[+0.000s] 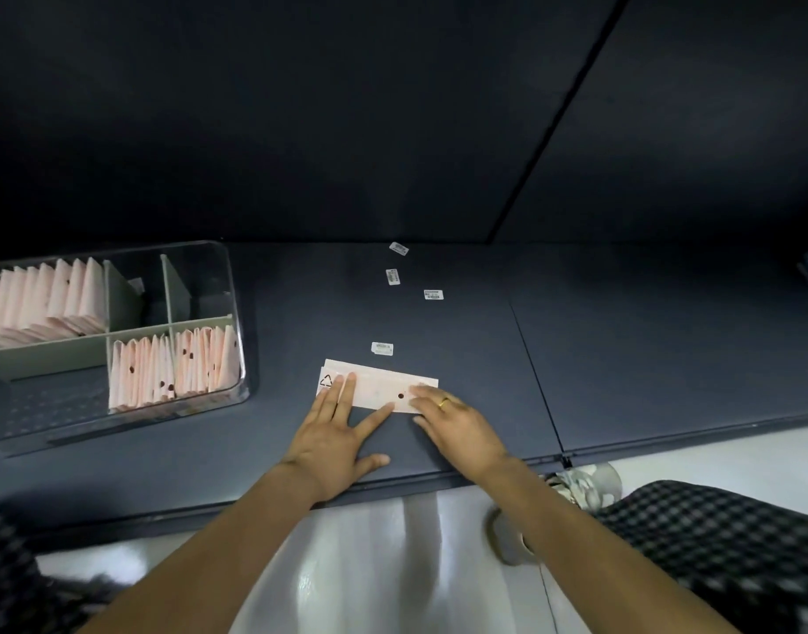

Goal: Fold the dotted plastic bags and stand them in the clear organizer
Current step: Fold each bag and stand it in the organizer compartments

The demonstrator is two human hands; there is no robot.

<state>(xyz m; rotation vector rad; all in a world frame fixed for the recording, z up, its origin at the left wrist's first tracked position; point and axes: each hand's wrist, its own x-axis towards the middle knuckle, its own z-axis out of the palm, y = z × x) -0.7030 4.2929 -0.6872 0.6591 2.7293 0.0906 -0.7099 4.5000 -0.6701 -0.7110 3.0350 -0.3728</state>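
Observation:
A pale pink dotted plastic bag [378, 387], folded into a long strip with a black dot and a recycling mark, lies flat on the dark shelf. My left hand [336, 434] lies spread, its fingertips pressing the strip's left end. My right hand [454, 425], wearing a gold ring, presses flat on the right end. The clear organizer [237, 313] stands at the left. Several folded pink bags stand upright in its far-left and two near-right compartments.
Several small white barcode stickers [382, 348] lie on the shelf beyond the bag. The dark shelf's front edge [393, 485] runs just under my wrists. A seam [534, 372] crosses the shelf at the right. Crumpled clear plastic [585, 485] sits below the edge.

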